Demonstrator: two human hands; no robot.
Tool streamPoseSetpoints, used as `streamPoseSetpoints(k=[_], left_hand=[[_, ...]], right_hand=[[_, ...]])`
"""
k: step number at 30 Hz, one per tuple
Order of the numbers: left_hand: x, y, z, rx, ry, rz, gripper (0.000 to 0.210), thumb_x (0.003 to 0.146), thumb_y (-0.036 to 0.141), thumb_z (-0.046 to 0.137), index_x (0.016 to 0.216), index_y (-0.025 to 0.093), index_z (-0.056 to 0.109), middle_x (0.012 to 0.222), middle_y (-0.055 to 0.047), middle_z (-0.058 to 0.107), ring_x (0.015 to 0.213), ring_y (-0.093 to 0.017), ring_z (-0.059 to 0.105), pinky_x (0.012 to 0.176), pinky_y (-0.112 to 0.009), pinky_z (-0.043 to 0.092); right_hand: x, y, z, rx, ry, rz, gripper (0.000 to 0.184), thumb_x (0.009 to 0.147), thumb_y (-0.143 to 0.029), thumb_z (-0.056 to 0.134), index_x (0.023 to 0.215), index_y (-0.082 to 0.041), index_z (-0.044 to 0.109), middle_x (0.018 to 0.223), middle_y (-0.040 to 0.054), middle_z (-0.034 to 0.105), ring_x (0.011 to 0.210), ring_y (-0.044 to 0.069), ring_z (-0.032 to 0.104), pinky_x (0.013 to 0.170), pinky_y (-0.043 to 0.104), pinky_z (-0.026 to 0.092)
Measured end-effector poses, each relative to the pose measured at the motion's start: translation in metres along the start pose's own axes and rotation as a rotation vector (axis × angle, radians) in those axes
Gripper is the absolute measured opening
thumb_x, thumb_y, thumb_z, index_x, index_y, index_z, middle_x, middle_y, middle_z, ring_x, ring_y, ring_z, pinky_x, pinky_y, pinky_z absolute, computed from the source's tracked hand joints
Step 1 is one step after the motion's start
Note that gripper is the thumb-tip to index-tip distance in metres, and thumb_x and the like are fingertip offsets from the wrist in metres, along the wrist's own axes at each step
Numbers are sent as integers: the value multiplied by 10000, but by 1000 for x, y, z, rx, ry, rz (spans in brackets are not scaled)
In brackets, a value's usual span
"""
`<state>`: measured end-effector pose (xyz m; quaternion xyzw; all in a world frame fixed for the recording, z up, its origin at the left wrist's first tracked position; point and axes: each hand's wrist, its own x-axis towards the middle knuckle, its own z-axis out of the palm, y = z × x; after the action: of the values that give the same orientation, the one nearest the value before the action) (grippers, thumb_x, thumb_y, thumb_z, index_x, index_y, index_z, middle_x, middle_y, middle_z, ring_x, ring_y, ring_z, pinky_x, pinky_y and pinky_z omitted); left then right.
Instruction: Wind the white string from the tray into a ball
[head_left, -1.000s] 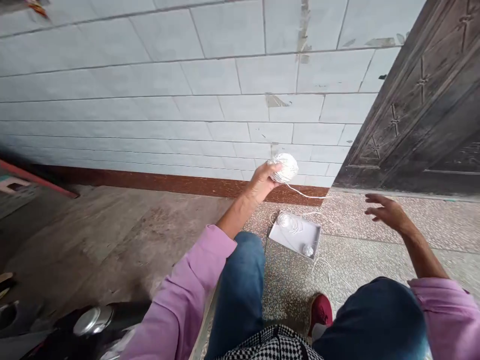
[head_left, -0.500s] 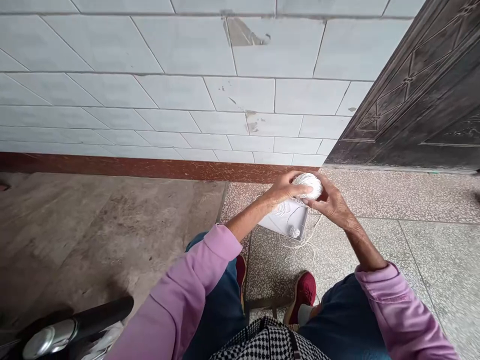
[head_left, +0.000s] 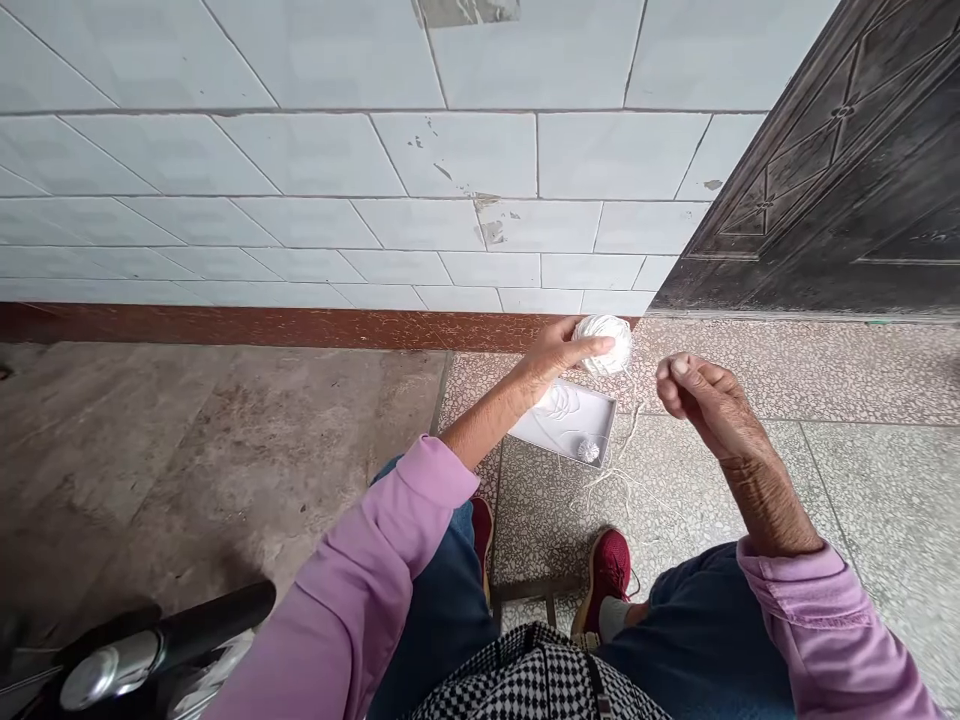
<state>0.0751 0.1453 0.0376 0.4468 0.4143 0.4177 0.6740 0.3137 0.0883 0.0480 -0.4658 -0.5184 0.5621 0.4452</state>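
Ball (head_left: 602, 345) and right hand (head_left: 709, 402) have parted since the earlier frame; left hand (head_left: 557, 354) grips the ball, thumb across it; right fingers curl closed nearby, whether on string (head_left: 634, 425) I cannot tell; box (head_left: 592, 408) lies on the floor (head_left: 540, 500) below the left fingers.

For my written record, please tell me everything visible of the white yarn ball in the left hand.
The white yarn ball is rounded, wound from many soft-looking, overlapping strands. The left hand grips it from its left, thumb across the front. A loose strand trails from its lower right. In the picture it appears beyond the shallow box; the right hand is apart from it.
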Motion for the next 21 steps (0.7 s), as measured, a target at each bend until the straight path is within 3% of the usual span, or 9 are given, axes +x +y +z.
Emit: streamPoseSetpoints(k=[2,4,6,8,11,14,18,21], left_hand=[[-4,1,3,31,4,37,589,667,510,960,1102,182,736,1085,-104,775,953,-220,706,819,-335,547],[-8,3,5,70,30,71,618,663,505,970,1126,173,729,1112,-112,776,968,-223,703,838,-340,546],[-10,6,6,77,46,84,645,652,505,983,1136,164,727,1115,-115,772,961,-217,698,837,-339,545],[-11,7,4,39,28,70,661,646,515,987,1143,160,735,1097,-111,768,924,-201,692,811,-330,547],[-12,5,0,-21,-82,-9,662,672,557,970,1169,167,771,1070,-112,770,895,-198,698,766,-324,555],[-14,2,0,-81,-214,-77,664,680,576,971,1182,178,798,1062,-138,785,954,-245,731,804,-364,600],[-20,1,8,-97,-399,-122,738,663,556,969,1260,161,789,994,-165,782,1013,-331,756,883,-491,644],[-24,2,14,-84,-499,-157,781,689,549,943,1332,146,756,987,-170,766,1044,-360,755,911,-540,635]], right_hand=[[1,-3,5,-84,20,-44,506,908,-745,805,937,-240,773,887,54,743,754,164,650,614,284,553],[0,-4,12,-148,-72,-40,516,874,-743,840,942,-238,766,919,63,762,836,190,681,708,320,603],[-2,-4,18,-149,-200,10,490,877,-715,853,913,-237,752,756,24,696,720,170,631,668,314,577],[-4,-4,18,-74,-217,39,466,916,-704,820,882,-247,733,592,-42,526,540,124,468,526,275,456],[-4,-8,10,32,-45,1,439,963,-690,770,866,-267,698,551,-96,276,465,95,198,433,268,217],[2,-8,3,22,67,-45,417,962,-667,773,865,-273,678,571,-100,199,483,99,141,446,286,159],[11,2,8,1,153,-63,452,916,-652,810,776,-261,633,558,-87,253,493,97,184,467,277,169],[18,11,17,-49,207,-82,484,896,-619,818,705,-246,577,591,-50,410,532,108,317,500,268,277]])
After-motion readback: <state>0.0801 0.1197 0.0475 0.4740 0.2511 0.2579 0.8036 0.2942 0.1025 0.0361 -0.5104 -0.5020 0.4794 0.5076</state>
